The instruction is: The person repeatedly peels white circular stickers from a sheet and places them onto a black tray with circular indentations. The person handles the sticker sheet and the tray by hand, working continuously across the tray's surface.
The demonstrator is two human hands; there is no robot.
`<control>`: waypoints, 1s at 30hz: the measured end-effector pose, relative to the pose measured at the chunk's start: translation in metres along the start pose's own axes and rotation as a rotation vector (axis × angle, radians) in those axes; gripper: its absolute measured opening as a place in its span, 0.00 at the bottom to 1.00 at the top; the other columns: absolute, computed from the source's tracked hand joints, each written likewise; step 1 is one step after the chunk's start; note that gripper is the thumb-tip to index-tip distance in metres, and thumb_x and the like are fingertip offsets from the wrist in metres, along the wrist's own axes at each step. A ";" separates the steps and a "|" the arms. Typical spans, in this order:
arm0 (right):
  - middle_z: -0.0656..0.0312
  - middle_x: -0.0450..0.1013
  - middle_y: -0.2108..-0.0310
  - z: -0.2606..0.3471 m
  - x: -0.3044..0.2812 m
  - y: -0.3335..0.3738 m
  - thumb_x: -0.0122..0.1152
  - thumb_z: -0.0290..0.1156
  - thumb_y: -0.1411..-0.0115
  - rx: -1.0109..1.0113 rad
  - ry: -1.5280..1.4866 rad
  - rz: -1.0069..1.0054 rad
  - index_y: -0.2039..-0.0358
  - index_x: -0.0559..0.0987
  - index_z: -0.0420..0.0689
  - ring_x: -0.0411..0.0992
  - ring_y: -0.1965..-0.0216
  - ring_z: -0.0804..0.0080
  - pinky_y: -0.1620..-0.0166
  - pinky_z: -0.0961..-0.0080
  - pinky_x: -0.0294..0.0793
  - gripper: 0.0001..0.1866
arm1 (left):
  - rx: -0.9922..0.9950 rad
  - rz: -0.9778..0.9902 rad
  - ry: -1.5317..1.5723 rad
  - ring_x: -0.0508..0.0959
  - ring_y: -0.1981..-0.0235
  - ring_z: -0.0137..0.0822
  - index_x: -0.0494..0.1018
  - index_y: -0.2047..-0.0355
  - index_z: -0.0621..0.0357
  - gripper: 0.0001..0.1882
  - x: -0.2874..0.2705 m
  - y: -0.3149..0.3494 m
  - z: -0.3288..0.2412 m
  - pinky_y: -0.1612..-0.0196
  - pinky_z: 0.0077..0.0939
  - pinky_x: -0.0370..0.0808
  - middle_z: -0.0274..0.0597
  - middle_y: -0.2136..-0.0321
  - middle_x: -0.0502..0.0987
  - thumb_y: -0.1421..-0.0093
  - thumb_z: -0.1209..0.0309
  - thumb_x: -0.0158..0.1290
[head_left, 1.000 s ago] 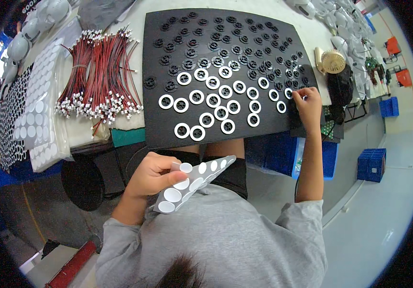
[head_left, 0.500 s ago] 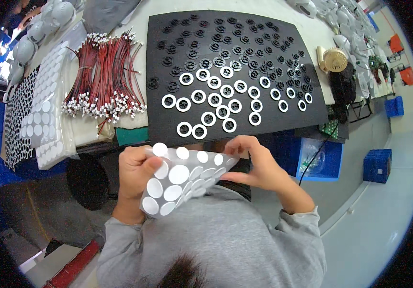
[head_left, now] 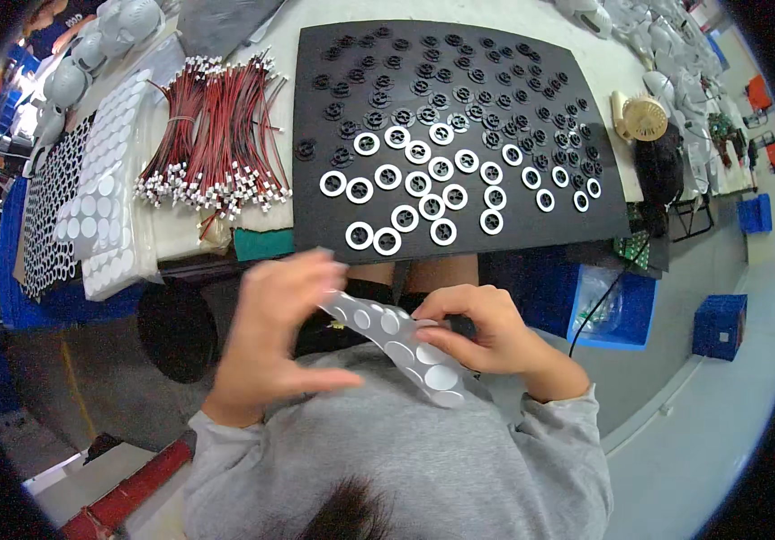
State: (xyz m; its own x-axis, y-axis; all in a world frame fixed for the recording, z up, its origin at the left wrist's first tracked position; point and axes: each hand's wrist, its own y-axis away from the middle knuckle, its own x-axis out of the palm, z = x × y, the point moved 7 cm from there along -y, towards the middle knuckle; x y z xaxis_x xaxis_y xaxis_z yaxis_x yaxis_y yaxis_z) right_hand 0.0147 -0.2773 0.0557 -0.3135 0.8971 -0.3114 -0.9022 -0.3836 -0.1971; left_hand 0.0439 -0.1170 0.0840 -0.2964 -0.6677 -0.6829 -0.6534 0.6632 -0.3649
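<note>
A flexible, translucent sheet of round white stickers (head_left: 396, 351) hangs curled in front of my chest. My right hand (head_left: 482, 333) pinches it between thumb and fingers near its upper right edge. To its left, my left hand (head_left: 279, 324) is open, thumb stretched well apart from the fingers. Its fingers are smeared by motion and lie close to the sheet's upper left corner. Beyond both hands, a black foam board (head_left: 315, 211) on the table carries rows of small round black parts (head_left: 403, 117). Those in the nearer rows bear white rings (head_left: 360, 236).
Left of the board lie bundled red-and-black wires (head_left: 225, 135) with white connectors. Further left are stacked sticker sheets (head_left: 108, 207) and a sheet of black rings (head_left: 54, 207). A small beige fan (head_left: 644, 118) stands at the right. A blue bin (head_left: 617, 310) sits below the table.
My left hand has let go of the sticker sheet and opened. The sheet has swung right and curled, still in my right hand. The view has shifted slightly.
</note>
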 end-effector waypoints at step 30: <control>0.62 0.68 0.75 0.020 -0.019 0.019 0.54 0.26 0.57 -0.240 0.656 -0.030 0.77 0.69 0.43 0.66 0.75 0.66 0.73 0.75 0.64 0.05 | -0.109 0.471 0.340 0.70 0.83 0.39 0.72 0.80 0.60 0.08 0.076 -0.025 0.010 0.80 0.26 0.67 0.41 0.84 0.70 0.52 0.68 0.52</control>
State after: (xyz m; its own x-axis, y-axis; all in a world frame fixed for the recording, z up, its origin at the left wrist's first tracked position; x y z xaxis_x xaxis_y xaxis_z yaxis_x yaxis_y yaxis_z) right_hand -0.0027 -0.2973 0.0765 0.0220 0.6197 -0.7845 -0.7937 -0.4663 -0.3906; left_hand 0.0447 -0.1815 0.0350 -0.7671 -0.3923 -0.5076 -0.4596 0.8881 0.0081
